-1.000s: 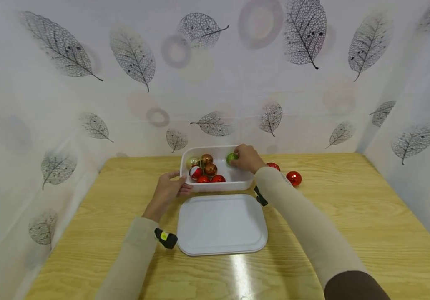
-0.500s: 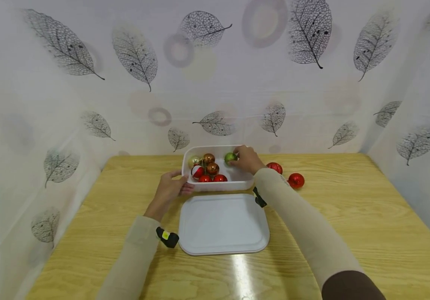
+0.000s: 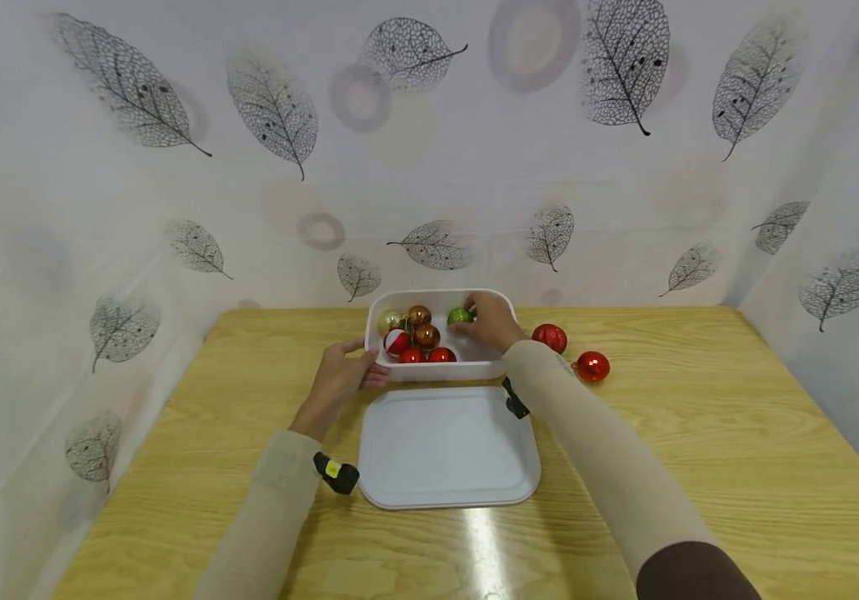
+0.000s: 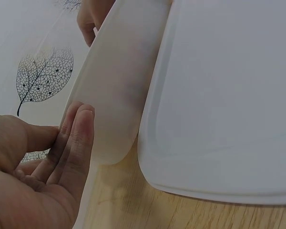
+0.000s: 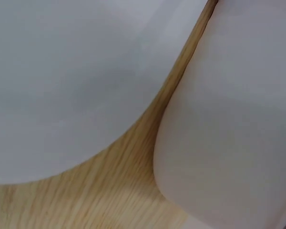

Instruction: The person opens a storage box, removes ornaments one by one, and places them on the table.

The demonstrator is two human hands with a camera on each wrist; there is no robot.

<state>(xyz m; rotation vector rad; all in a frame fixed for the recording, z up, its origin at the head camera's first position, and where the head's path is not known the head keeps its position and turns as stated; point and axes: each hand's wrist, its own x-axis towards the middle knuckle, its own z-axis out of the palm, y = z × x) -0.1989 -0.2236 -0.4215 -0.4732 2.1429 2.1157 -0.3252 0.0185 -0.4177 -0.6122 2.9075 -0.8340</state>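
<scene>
A white plastic box stands near the back of the table, with several shiny Christmas baubles gathered in its left half. Brown ones, red ones, a pale gold one and a red-and-white one are among them. My left hand grips the box's front left corner, thumb by the rim and fingers along the outer wall. Inside the right half, my right hand pinches a green bauble low in the box. The right wrist view does not show that hand's fingers.
A white lid lies flat just in front of the box. Two red baubles, one ridged and one smooth, sit on the wooden table right of the box. A leaf-patterned cloth hangs behind.
My right hand has shifted slightly left within the box, the green bauble still in its fingers. The smooth red bauble outside has rolled a little toward me. The left hand keeps its hold.
</scene>
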